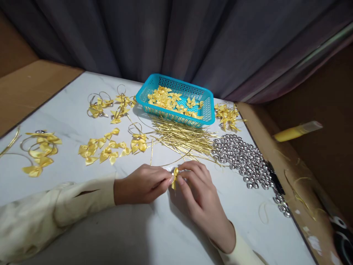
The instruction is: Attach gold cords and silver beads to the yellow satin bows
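Observation:
A small yellow satin bow [175, 177] is held upright between my two hands, above the white tabletop. My left hand [147, 184] pinches its left side between thumb and forefinger. From the right, the thumb and fingertips of my right hand [200, 193] close on the same bow. A bit of something shiny shows behind the bow at my left fingertips, too small to make out. Just beyond my hands lies a heap of gold cords [184, 138]. To their right spreads a pile of silver bells or beads [242, 158].
A blue plastic basket [176, 119] with many yellow bows stands at the back. Loose bows [92, 147] lie to the left. Bows with looped cords [42, 151] lie farther left, with more beside the basket. Black-handled scissors [343, 235] and a yellow tube [298, 131] are at right.

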`<state>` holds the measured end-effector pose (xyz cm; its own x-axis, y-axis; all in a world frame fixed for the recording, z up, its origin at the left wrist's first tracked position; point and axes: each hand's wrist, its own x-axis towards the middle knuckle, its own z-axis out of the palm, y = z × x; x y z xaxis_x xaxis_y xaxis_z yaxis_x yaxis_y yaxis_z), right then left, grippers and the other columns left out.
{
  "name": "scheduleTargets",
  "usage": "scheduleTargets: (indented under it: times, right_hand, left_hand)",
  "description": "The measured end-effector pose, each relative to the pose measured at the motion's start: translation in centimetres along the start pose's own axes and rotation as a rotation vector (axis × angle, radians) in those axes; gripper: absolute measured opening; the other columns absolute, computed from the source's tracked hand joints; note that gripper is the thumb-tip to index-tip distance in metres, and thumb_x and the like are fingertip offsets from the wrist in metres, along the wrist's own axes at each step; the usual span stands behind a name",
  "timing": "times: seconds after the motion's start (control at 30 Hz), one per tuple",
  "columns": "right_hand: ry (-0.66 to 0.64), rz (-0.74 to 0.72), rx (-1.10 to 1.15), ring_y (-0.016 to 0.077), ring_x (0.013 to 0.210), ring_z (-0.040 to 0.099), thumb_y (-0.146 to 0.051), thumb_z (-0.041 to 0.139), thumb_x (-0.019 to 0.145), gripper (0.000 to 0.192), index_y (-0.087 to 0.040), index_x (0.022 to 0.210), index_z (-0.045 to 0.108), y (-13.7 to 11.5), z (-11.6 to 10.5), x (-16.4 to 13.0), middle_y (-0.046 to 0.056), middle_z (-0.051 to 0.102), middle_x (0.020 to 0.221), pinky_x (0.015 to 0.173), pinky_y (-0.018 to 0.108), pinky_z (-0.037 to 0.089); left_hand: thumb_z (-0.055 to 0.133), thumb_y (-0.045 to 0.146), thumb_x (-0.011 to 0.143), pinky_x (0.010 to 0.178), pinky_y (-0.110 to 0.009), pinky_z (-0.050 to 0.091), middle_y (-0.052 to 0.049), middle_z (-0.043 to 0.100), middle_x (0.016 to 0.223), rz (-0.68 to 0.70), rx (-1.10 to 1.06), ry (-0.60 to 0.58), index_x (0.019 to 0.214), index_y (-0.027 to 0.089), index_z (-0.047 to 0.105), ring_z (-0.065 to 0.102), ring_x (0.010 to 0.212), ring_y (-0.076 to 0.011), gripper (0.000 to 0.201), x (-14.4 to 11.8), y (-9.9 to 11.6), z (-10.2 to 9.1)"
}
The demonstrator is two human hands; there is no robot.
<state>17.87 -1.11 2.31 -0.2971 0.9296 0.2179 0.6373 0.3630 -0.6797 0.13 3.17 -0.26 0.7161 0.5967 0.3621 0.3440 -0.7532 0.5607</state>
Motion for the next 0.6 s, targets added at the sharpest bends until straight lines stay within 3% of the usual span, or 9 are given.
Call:
scheduleTargets:
  times: [0.23, 0.43, 0.6]
  right_hand:
    - [-0.023, -0.125, -0.192, 0.0241, 0.113, 0.044, -0.011, 0.038, 0.087, 0.021, -0.014, 0.1, 0.054, 0.1, 0.4, -0.1, 0.01, 0.06, 0.104, 0.089, 0.042, 0.037]
    - [-0.082, -0.202, -0.392, 0.0308, 0.116, 0.04, -0.008, 0.038, 0.083, 0.026, -0.008, 0.103, 0.055, 0.4, 0.5, -0.2, 0.015, 0.057, 0.112, 0.089, 0.047, 0.035]
    - [-0.027, -0.329, -0.527, 0.032, 0.113, 0.042, -0.003, 0.035, 0.082, 0.028, -0.004, 0.099, 0.057, 0.8, 1.1, -0.2, 0.018, 0.059, 0.107, 0.085, 0.045, 0.035]
  left_hand:
    - [0.029, 0.019, 0.092, 0.053, -0.021, 0.039, 0.0, 0.057, 0.06, 0.007, 0.037, -0.027, 0.069, 0.016, 0.051, 0.052, 0.055, -0.0107, 0.031, -0.1, 0.0, 0.1]
    - [0.027, 0.019, 0.093, 0.055, -0.022, 0.038, -0.001, 0.058, 0.061, 0.078, 0.105, -0.051, 0.071, 0.016, 0.05, 0.052, 0.056, -0.0122, 0.032, 0.0, 0.0, 0.1]
    - [0.023, 0.019, 0.094, 0.053, -0.023, 0.036, -0.001, 0.055, 0.059, 0.146, 0.162, -0.072, 0.069, 0.016, 0.046, 0.049, 0.054, -0.013, 0.035, 0.1, -0.1, 0.2]
